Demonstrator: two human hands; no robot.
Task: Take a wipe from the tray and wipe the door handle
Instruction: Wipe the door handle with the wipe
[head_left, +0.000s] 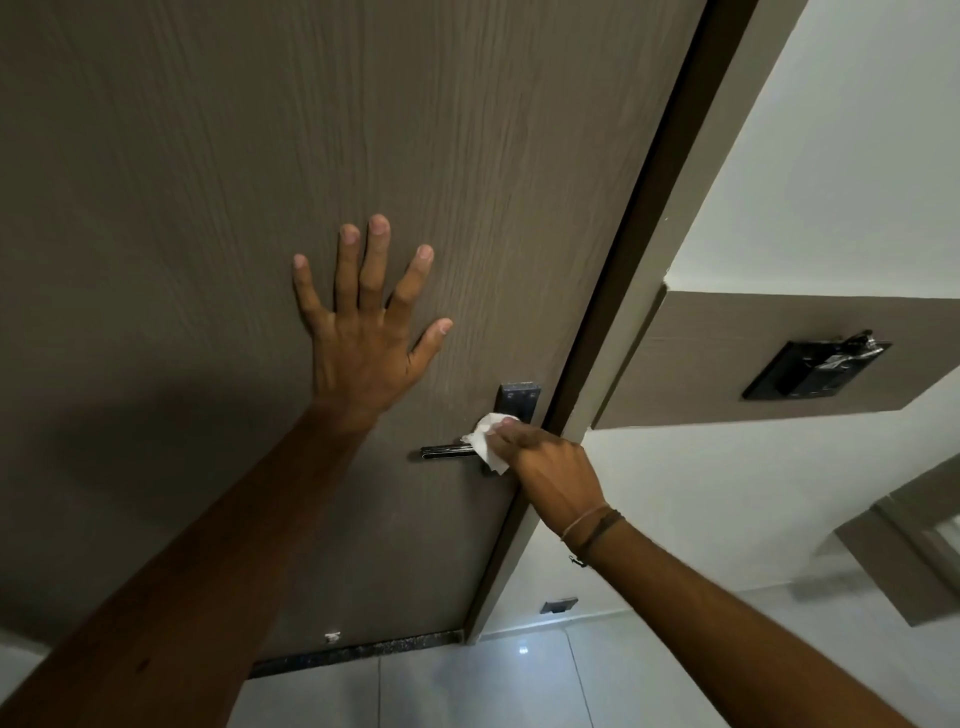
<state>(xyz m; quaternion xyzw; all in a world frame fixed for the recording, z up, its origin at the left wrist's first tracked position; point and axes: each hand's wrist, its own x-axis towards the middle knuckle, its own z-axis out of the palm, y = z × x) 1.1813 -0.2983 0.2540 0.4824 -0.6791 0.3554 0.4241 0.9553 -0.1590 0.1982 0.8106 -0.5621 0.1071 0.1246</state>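
While the brown wood-grain door (208, 156) fills most of the view, a darker frame (660, 208) runs along its right edge, and past it stands a pale wall (857, 130) with a brown panel (727, 358) set into it. Light floor tiles (467, 686) show below the door's bottom edge. On the panel sits a black switch plate (815, 369), with something shiny like tape or plastic stuck over it.

Reaching up from the lower left, the left arm ends in the left hand (363, 332), which lies flat against the door with its fingers spread apart and holds nothing. It rests above and to the left of the door handle (447, 451), well in from the door's right edge.

Coming in from the lower right, the right hand (550, 467) is closed around a crumpled white wipe (488, 441) and presses it onto the handle near the dark back plate (517, 400), close to the door's right edge. Left of the wipe, the free end of the shiny metal lever sticks out bare. Thin cord bracelets (592, 530) circle the right wrist.
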